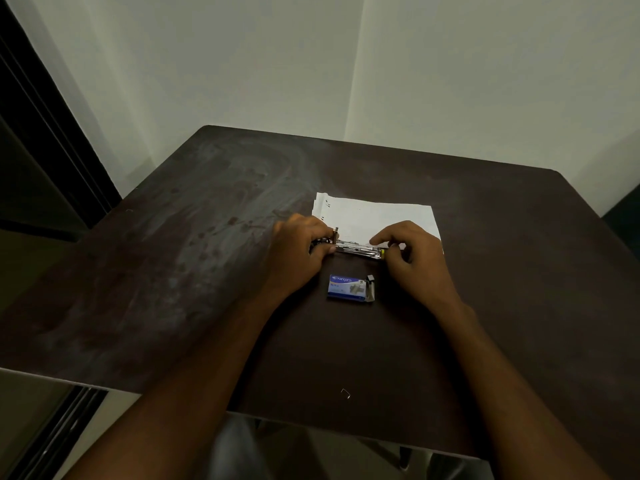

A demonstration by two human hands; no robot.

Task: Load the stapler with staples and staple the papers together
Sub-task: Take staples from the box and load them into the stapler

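A metal stapler [356, 249] lies across the near edge of the white papers [374, 214] on the dark table [207, 271]. My left hand [299, 252] grips its left end. At the stapler's right end, my right hand [414, 254] pinches with fingers and thumb; whether it holds staples there is too small to tell. A blue staple box [348, 288] lies just in front of the stapler, between my wrists, with its right flap open.
A single loose bent staple [345, 393] lies near the table's front edge. The table's far edge runs close to a pale wall corner. A dark door frame [41, 140] stands at the left.
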